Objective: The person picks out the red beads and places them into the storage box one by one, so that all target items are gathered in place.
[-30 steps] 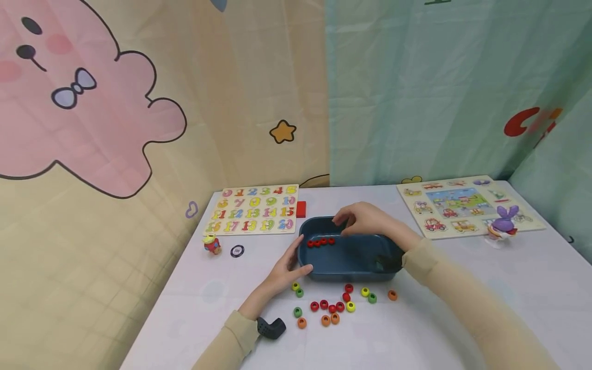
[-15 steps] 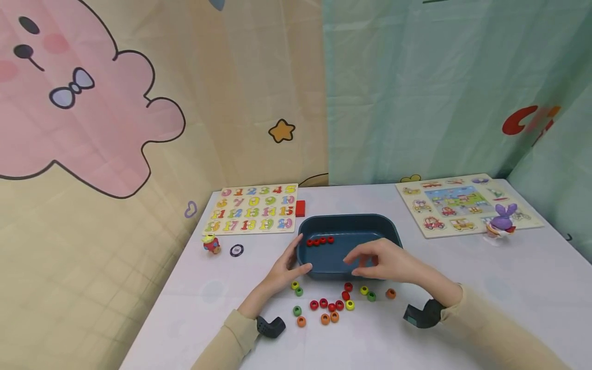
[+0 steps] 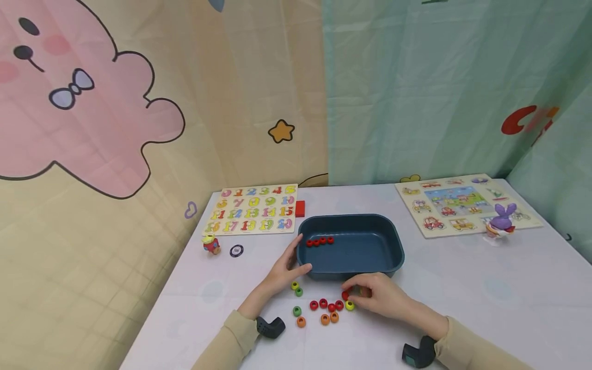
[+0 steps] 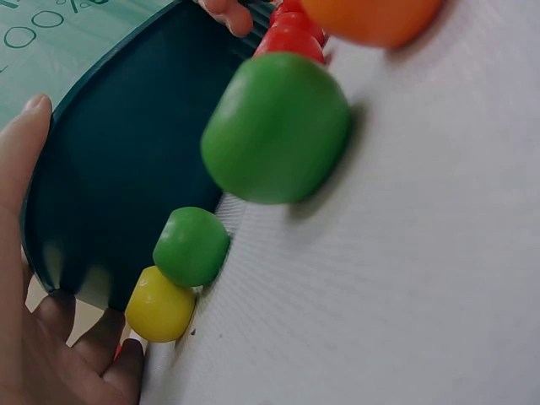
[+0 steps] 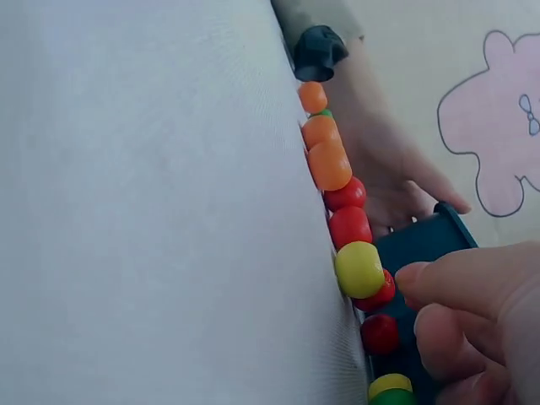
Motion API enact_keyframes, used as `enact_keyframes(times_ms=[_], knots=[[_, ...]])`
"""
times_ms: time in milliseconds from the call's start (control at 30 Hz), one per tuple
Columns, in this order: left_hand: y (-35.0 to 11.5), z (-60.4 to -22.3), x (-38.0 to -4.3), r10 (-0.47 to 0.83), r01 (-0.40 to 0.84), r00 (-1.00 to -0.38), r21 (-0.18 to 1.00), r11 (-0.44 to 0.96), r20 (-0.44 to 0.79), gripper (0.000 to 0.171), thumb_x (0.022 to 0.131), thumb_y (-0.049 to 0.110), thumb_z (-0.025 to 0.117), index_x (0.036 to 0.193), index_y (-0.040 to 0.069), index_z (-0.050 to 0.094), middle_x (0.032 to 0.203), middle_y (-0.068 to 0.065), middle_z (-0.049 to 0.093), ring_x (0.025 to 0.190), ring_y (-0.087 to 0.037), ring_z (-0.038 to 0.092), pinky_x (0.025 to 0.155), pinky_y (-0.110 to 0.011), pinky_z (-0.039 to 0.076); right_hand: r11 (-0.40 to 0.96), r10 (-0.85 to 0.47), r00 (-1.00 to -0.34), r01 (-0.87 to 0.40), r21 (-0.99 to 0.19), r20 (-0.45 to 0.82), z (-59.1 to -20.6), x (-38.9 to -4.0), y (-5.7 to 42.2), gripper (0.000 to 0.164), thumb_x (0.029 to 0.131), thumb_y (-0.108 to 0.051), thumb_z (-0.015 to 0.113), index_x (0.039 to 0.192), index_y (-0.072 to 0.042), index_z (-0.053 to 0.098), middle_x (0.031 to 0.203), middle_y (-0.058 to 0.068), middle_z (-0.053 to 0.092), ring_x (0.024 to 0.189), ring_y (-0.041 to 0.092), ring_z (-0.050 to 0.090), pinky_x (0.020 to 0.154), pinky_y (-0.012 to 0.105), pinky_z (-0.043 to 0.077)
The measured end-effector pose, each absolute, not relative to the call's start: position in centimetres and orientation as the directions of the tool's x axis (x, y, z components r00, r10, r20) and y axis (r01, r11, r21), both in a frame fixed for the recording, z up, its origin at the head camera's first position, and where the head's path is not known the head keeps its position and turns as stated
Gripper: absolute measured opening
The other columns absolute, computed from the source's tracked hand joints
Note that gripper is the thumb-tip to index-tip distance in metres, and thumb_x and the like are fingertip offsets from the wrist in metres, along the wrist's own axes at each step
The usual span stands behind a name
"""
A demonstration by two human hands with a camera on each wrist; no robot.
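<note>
A dark blue plastic basin (image 3: 356, 254) stands mid-table, with several red beads (image 3: 320, 241) lined up inside at its left. My left hand (image 3: 277, 275) holds the basin's left end, thumb at the front corner and fingers along the side wall. In front of the basin lie loose red, green, yellow and orange beads. My right hand (image 3: 381, 295) is down among them, thumb and index finger parted on either side of a red bead (image 3: 345, 296). A yellow bead (image 5: 359, 270) sits beside the thumb in the right wrist view. My hand hides other beads.
A number puzzle board (image 3: 254, 209) and a red block (image 3: 300, 208) lie at the back left, near a small toy figure (image 3: 211, 244) and a round chip (image 3: 236, 251). At the right are a picture puzzle board (image 3: 458, 205) and a purple rabbit-eared toy (image 3: 501, 221).
My right hand has come from above the basin's back edge, down and toward me, to the loose beads in front. My left hand has stayed on the basin.
</note>
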State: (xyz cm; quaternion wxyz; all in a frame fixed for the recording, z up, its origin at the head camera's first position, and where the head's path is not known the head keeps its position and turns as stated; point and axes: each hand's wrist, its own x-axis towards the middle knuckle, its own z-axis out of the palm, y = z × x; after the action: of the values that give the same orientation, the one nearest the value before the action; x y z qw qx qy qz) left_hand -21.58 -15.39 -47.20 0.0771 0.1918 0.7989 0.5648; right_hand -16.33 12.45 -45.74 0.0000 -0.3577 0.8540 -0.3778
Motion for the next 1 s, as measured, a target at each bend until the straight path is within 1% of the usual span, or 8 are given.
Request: enact_keyframes(times_ms=[133, 333, 400, 567, 767, 833, 933, 1000], knots=[[-15.4, -47.2, -21.6, 0.388, 0.221, -0.917, 0.931, 0.292, 0.096, 0.074, 0.082, 0.034, 0.063, 0.141, 0.036, 0.018, 0.146, 0.008, 0.016, 0.131, -0.018, 0.021, 0.102, -0.042, 0.026, 0.529, -0.572, -0.775, -0.599, -0.601, 0.269, -46.3, -16.4, 12.3, 0.026, 0.077, -0.022, 0.07, 0.102, -0.022, 0.066, 0.067, -0.018, 0.051, 0.046, 0.0, 0.038, 0.043, 0.015, 0.035], [-15.4, -47.0, -21.6, 0.378, 0.217, -0.921, 0.93, 0.298, 0.094, 0.073, 0.083, 0.03, 0.062, 0.141, 0.035, 0.018, 0.146, 0.006, 0.017, 0.132, -0.019, 0.021, 0.102, -0.043, 0.026, 0.605, -0.535, -0.793, -0.6, -0.523, 0.291, -46.5, -16.4, 11.8, 0.026, 0.076, -0.023, 0.071, 0.101, -0.02, 0.067, 0.088, -0.015, 0.061, 0.052, -0.001, 0.04, 0.048, 0.015, 0.038], [-15.4, -47.0, -21.6, 0.374, 0.211, -0.924, 0.929, 0.305, 0.087, 0.073, 0.083, 0.03, 0.062, 0.141, 0.036, 0.018, 0.146, 0.007, 0.017, 0.131, -0.019, 0.021, 0.102, -0.042, 0.026, 0.618, -0.524, -0.797, -0.599, -0.508, 0.301, -46.5, -16.3, 11.7, 0.025, 0.075, -0.021, 0.071, 0.1, -0.02, 0.067, 0.091, -0.014, 0.062, 0.058, -0.001, 0.044, 0.052, 0.015, 0.041], [-15.4, -46.9, -21.5, 0.376, 0.21, -0.923, 0.927, 0.31, 0.084, 0.073, 0.083, 0.029, 0.062, 0.141, 0.035, 0.018, 0.146, 0.006, 0.017, 0.131, -0.02, 0.022, 0.102, -0.042, 0.027, 0.633, -0.503, -0.8, -0.599, -0.491, 0.327, -46.6, -16.2, 11.7, 0.023, 0.073, -0.02, 0.073, 0.095, -0.021, 0.068, 0.09, -0.016, 0.063, 0.072, -0.001, 0.052, 0.062, 0.018, 0.047], [-15.1, -44.5, -20.3, 0.407, 0.209, -0.911, 0.929, 0.307, 0.071, 0.073, 0.085, 0.026, 0.06, 0.143, 0.023, 0.016, 0.147, -0.004, 0.014, 0.132, -0.026, 0.019, 0.102, -0.044, 0.025, 0.671, -0.497, -0.794, -0.608, -0.424, 0.351, -46.5, -16.1, 11.8, 0.023, 0.071, -0.026, 0.074, 0.093, -0.023, 0.068, 0.088, -0.014, 0.064, 0.074, 0.0, 0.055, 0.067, 0.022, 0.05], [-15.0, -44.1, -20.1, 0.414, 0.209, -0.908, 0.927, 0.312, 0.065, 0.073, 0.086, 0.026, 0.059, 0.144, 0.022, 0.015, 0.148, -0.004, 0.014, 0.132, -0.026, 0.019, 0.102, -0.043, 0.025, 0.677, -0.499, -0.789, -0.613, -0.407, 0.358, -46.4, -16.0, 11.8, 0.021, 0.071, -0.026, 0.074, 0.091, -0.023, 0.069, 0.087, -0.015, 0.064, 0.075, -0.001, 0.056, 0.068, 0.022, 0.051], [-15.0, -44.3, -20.2, 0.415, 0.218, -0.907, 0.926, 0.308, 0.075, 0.074, 0.085, 0.027, 0.06, 0.144, 0.021, 0.015, 0.148, -0.006, 0.014, 0.132, -0.029, 0.019, 0.102, -0.045, 0.025, 0.658, -0.514, -0.783, -0.621, -0.426, 0.349, -45.8, -15.8, 11.8, 0.02, 0.071, -0.025, 0.074, 0.09, -0.023, 0.069, 0.085, -0.016, 0.063, 0.07, -0.002, 0.054, 0.063, 0.019, 0.049], [-15.1, -45.0, -20.5, 0.413, 0.213, -0.908, 0.929, 0.302, 0.075, 0.074, 0.085, 0.029, 0.061, 0.143, 0.025, 0.015, 0.148, -0.004, 0.014, 0.132, -0.028, 0.018, 0.102, -0.045, 0.025, 0.628, -0.536, -0.774, -0.633, -0.453, 0.337, -45.0, -15.5, 11.7, 0.02, 0.071, -0.025, 0.074, 0.09, -0.022, 0.069, 0.084, -0.016, 0.063, 0.062, -0.003, 0.05, 0.056, 0.016, 0.046]])
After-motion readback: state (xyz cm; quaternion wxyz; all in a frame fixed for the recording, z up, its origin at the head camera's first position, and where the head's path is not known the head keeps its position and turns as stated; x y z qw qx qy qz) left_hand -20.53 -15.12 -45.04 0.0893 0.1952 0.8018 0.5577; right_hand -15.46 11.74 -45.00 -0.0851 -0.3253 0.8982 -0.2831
